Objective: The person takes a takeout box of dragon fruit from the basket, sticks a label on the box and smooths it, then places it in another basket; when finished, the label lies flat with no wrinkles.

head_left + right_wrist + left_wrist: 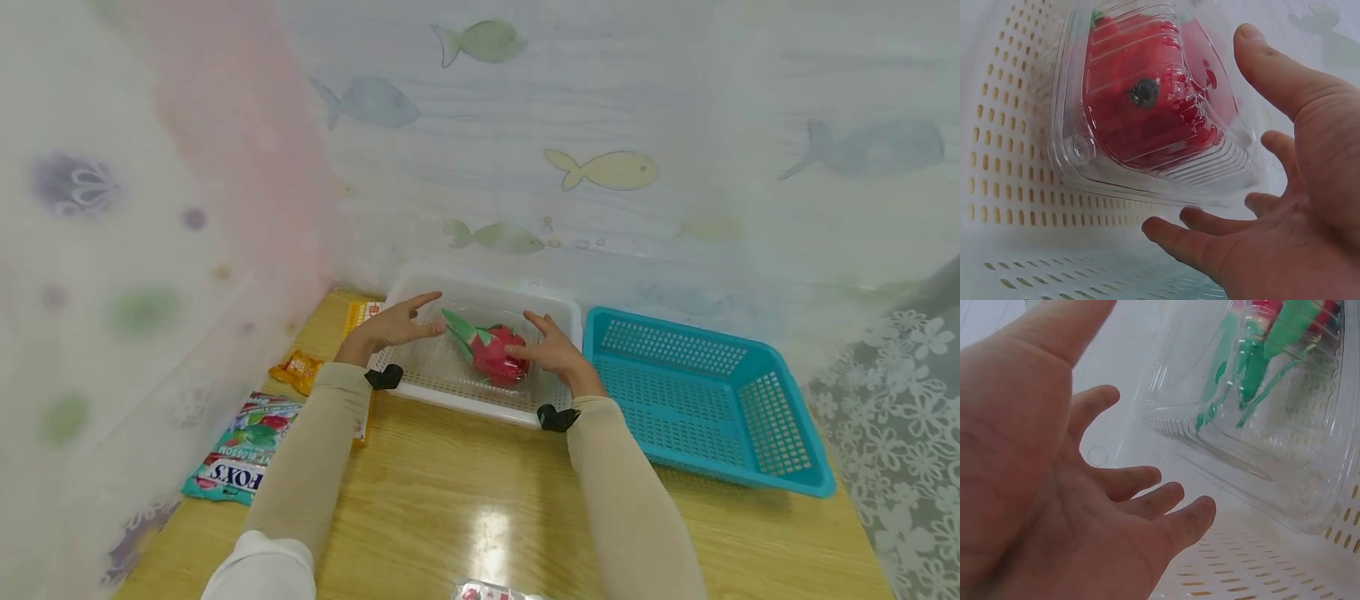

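A white perforated basket (465, 403) stands by the wall and holds a clear plastic clamshell box (1272, 450). Inside the box lies a red item (498, 357) with long green leaf-like parts; its exact kind cannot be told. My left hand (393, 327) hovers over the basket's left side, fingers spread, near the box's green end. Over the right side is my right hand (557, 348), its fingers extended beside the red end. Both wrist views show bare palms with a gap between the fingers and the box.
A teal perforated basket (738, 475) sits right of the white one. On the left lie a green Fox's candy bag (240, 454), an orange packet (298, 371) and a yellow package (362, 312). A flat packet (489, 592) shows at the near edge. Patterned curtains hang behind.
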### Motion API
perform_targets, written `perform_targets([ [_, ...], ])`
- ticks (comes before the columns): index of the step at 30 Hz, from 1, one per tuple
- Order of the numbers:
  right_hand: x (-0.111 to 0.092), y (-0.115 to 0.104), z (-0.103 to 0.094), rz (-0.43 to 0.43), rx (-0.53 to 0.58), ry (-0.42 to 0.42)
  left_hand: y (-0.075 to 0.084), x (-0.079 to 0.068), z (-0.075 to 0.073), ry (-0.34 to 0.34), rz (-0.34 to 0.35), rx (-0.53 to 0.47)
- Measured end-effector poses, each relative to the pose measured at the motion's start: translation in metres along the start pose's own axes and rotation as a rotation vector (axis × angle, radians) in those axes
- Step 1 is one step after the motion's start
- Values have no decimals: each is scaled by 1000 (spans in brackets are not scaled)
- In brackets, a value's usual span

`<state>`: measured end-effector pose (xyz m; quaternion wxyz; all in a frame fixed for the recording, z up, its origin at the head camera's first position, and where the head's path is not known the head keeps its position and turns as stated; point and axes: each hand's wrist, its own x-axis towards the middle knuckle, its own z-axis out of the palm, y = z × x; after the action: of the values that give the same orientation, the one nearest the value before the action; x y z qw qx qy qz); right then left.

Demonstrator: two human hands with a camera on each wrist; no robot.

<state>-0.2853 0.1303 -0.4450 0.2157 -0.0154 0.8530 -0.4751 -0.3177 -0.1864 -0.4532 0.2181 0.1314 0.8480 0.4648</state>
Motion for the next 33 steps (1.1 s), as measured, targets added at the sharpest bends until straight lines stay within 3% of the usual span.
perform_targets([
  [6,1,3,1,-19,10,-6,-1,1,1,14,8,-13],
  [27,5,7,7,-16,40,2,-4,11,9,-44,14,-77],
  [33,3,4,8,-21,51,1,-5,13,11,-24,12,-74],
])
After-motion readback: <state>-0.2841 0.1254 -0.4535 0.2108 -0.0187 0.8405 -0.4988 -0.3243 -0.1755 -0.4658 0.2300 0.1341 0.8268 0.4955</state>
